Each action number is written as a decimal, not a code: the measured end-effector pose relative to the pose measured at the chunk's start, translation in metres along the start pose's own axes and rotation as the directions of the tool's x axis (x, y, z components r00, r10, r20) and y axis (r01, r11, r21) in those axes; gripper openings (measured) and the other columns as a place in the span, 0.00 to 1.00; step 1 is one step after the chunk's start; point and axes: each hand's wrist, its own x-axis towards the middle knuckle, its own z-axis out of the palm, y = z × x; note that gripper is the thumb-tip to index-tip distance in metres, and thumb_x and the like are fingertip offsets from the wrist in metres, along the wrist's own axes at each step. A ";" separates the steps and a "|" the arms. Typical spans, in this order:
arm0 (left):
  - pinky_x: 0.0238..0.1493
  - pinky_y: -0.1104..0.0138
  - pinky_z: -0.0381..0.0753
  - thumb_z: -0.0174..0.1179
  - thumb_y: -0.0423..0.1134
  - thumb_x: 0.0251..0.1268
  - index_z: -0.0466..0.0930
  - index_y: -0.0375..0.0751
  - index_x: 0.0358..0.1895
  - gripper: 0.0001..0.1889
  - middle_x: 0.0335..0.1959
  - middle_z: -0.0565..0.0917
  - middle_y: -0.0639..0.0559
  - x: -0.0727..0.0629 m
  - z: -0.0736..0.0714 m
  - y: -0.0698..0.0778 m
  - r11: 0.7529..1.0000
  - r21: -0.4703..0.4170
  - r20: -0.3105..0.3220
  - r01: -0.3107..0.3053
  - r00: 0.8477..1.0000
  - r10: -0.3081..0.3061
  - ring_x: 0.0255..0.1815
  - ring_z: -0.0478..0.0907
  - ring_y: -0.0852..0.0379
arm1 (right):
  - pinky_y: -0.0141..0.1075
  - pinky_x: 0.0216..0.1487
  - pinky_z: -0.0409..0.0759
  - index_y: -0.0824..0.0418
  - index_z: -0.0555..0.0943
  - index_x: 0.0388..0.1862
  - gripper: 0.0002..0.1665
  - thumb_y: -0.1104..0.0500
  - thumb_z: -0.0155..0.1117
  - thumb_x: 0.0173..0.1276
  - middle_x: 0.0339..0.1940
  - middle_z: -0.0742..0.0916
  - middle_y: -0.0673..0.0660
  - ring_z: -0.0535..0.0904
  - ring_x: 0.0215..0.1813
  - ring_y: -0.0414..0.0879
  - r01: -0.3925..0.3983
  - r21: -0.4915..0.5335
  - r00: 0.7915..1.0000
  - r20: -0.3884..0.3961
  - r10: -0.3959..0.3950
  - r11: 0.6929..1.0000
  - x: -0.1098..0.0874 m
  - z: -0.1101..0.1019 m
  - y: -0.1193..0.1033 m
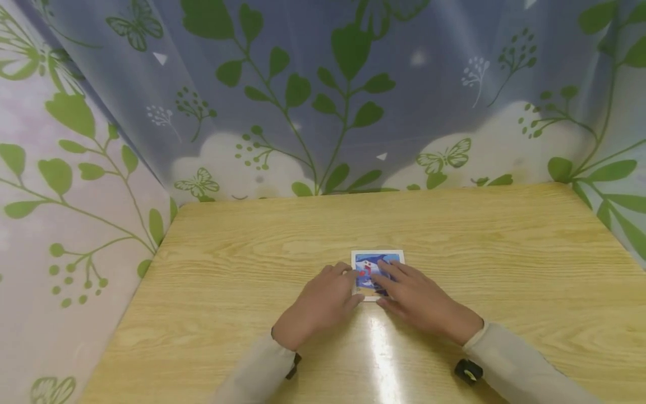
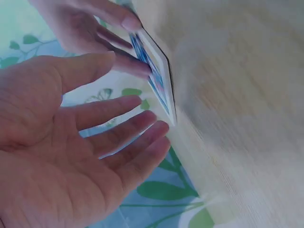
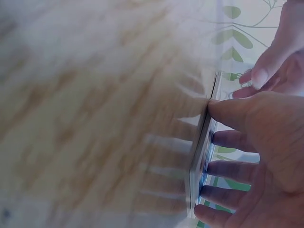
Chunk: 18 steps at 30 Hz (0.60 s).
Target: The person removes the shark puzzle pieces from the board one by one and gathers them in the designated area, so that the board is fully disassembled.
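Observation:
A small square picture board lies flat on the wooden table, with a white border and a blue sea picture of a shark. My left hand is at its left edge, the fingers loosely bent and the palm bare in the left wrist view. From the right, my right hand reaches over the board, its extended fingers touching the picture and covering part of it. The right thumb rests against the board's near edge. Seen edge-on in the right wrist view, the board looks thin and layered.
The light wood table spreads around the board, with a bright light reflection near its front. A patterned curtain with leaves and butterflies stands behind it, and similar cloth hangs on the left. Dark wrist straps sit over both sleeves.

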 end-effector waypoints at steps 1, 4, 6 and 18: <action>0.59 0.58 0.79 0.59 0.48 0.76 0.78 0.34 0.63 0.23 0.64 0.77 0.43 0.003 -0.001 -0.001 1.000 0.001 -0.011 0.010 1.000 -0.010 0.62 0.76 0.45 | 0.59 0.69 0.68 0.68 0.76 0.67 0.29 0.54 0.66 0.74 0.70 0.74 0.72 0.70 0.70 0.68 0.001 0.002 1.000 0.000 -0.001 1.000 0.000 0.000 0.000; 0.58 0.57 0.80 0.62 0.46 0.73 0.81 0.33 0.58 0.20 0.62 0.79 0.41 0.013 -0.003 -0.006 0.999 -0.014 -0.051 0.039 0.998 -0.040 0.59 0.77 0.43 | 0.59 0.70 0.67 0.68 0.76 0.67 0.29 0.54 0.65 0.74 0.70 0.74 0.72 0.70 0.70 0.68 0.001 0.011 1.000 0.004 -0.001 1.000 0.001 0.000 0.002; 0.57 0.56 0.81 0.64 0.44 0.72 0.82 0.32 0.57 0.20 0.61 0.79 0.40 0.019 -0.004 -0.008 0.997 -0.048 -0.071 0.056 0.996 -0.059 0.58 0.78 0.42 | 0.60 0.70 0.67 0.68 0.76 0.67 0.29 0.54 0.65 0.74 0.70 0.74 0.73 0.70 0.70 0.69 -0.003 0.018 1.000 0.007 0.003 1.000 0.001 -0.001 0.002; 0.46 0.60 0.82 0.68 0.37 0.67 0.82 0.29 0.54 0.18 0.49 0.81 0.38 0.052 0.008 -0.019 0.960 -0.246 -0.093 0.136 0.982 -0.163 0.43 0.79 0.49 | 0.59 0.70 0.67 0.67 0.76 0.67 0.28 0.54 0.64 0.75 0.70 0.74 0.72 0.70 0.70 0.68 -0.023 0.032 0.999 0.031 0.022 0.999 0.005 -0.003 0.006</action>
